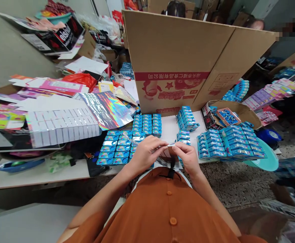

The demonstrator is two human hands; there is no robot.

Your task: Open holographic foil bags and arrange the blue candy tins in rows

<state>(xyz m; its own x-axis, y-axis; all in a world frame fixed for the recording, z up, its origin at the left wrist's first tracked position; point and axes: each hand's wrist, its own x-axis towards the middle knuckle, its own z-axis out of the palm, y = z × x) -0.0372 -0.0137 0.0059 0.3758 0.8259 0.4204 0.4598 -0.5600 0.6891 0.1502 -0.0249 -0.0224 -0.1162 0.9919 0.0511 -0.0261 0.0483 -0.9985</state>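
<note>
My left hand and my right hand meet in front of my body at the table's front edge. Thumbs and fingertips of both are pinched together on what looks like a clear plastic film, partly hidden by the fingers. Its upper edge shines between the two hands. Beside my left hand lie rows of small blue boxes, each with an oval on top. Just beyond my right hand stands a short stack of similar blue boxes.
A tall cardboard panel stands across the table. More blue box stacks sit at right, by a turquoise tray and an open carton. Printed sheets and white cards pile up at left. Other people are partly visible behind the panel.
</note>
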